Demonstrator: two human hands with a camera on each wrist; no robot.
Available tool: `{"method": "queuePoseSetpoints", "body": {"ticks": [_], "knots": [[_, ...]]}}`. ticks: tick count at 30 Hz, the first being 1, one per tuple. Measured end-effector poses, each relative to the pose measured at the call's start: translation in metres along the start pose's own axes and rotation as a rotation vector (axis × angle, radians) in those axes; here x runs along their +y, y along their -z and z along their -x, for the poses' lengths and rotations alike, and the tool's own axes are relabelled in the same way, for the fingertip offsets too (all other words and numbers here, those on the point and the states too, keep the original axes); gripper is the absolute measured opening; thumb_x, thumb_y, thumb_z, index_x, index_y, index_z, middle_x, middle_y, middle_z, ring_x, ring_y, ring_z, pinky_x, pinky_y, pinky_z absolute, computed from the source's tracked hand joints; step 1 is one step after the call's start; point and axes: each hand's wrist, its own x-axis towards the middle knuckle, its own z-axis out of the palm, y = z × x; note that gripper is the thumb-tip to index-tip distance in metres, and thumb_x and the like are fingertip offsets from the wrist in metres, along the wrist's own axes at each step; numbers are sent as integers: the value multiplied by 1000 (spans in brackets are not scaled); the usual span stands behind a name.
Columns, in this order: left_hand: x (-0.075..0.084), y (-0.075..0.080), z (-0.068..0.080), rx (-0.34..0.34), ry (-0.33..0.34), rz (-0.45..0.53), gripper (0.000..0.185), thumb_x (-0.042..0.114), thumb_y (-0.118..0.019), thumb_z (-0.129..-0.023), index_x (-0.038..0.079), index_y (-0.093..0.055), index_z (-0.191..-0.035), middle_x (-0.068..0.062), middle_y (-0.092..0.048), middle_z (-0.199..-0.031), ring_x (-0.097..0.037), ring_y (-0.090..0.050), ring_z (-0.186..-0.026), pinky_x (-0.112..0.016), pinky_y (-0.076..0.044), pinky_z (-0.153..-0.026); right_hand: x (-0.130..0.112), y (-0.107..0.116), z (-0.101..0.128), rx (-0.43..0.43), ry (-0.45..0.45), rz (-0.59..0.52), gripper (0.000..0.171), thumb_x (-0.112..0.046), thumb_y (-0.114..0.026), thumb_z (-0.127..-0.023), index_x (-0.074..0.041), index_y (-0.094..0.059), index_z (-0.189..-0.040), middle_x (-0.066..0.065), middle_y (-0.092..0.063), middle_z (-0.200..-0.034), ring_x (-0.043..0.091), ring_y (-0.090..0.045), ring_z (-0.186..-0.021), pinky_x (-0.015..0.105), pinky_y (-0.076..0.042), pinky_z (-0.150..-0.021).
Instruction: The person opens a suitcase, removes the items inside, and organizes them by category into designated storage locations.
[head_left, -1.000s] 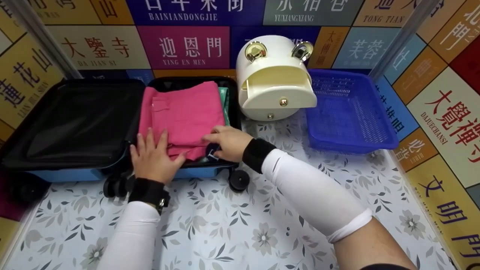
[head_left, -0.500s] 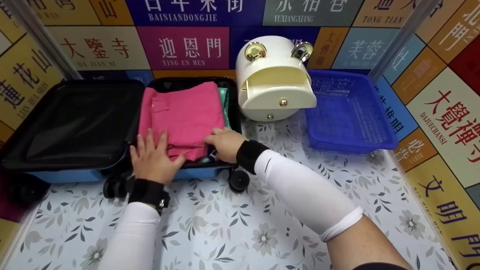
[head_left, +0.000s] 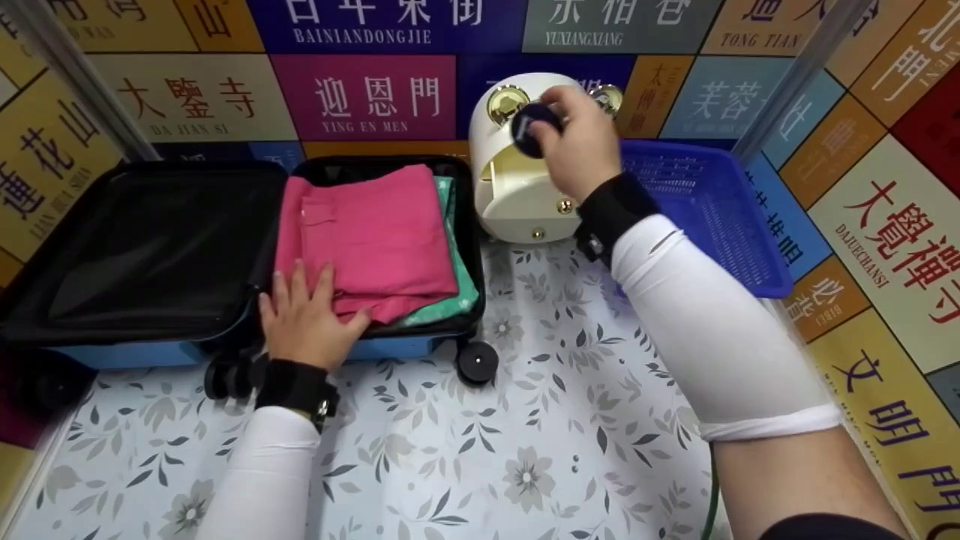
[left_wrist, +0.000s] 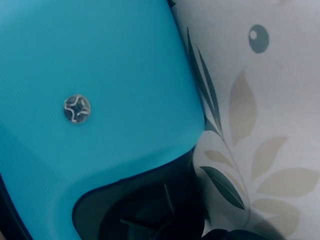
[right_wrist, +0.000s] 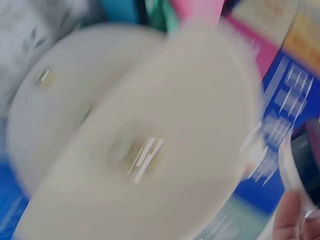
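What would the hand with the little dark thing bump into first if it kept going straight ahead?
Probably the cream cabinet. The right hand holds a small dark object right before its open front, though depth is hard to judge.

The rear wall panels (head_left: 360, 90) carry the legends "BAINIANDONGJIE", "YING EN MEN", "DA JIAN SI", "TONG TIAN" and, partly cut off at the top, "YUNXIANGXIANG". The right wall panel (head_left: 892, 247) reads "DAJUECHANSI". Chinese characters accompany each legend.

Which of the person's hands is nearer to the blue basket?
Right. The right hand, gripping a small dark object, is raised beside the blue basket. The left hand rests on the pink cloth, far across.
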Motion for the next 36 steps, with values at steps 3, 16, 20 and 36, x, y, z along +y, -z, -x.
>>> {"method": "queuePoseSetpoints", "body": {"ticks": [3, 16, 20, 36], "knots": [[0, -1, 0, 9, -3, -2, 96, 65, -66, -91, 18, -35, -168, -25, -19, -177, -53, -9, -164, -75, -4, -128, 26, 21, -18, 66, -132, 17, 37, -24, -61, -108, -21, -61, -145, 7, -69, -143, 20, -62, -131, 32, -47, -115], [0, -1, -1, -4, 4, 6, 96, 66, -65, -91, 19, -34, -168, -23, -17, -177, -51, -7, -164, -74, -3, -129, 69, 25, -27, -101, -175, 181, 44, -25, -61, -107, -13, -63, -149, 13, -67, -146, 29, -63, -131, 44, -50, -111], [0, -1, -1, -13, 7, 0, 96, 67, -64, -91, 18, -33, -168, -23, -16, -178, -51, -6, -164, -74, -3, -129, 73, 23, -26, -177, -181, 203, 43, -26, -59, -108, -10, -64, -148, 13, -64, -151, 33, -61, -137, 47, -49, -114], [6, 8, -2, -70, -22, -24, 103, 71, -65, -92, 16, -28, -170, -27, -9, -178, -56, 0, -163, -78, 4, -126, 79, 28, -22, -190, -165, 250, 45, -23, -43, -111, -8, -64, -147, 14, -61, -153, 37, -54, -145, 50, -45, -120]]}}
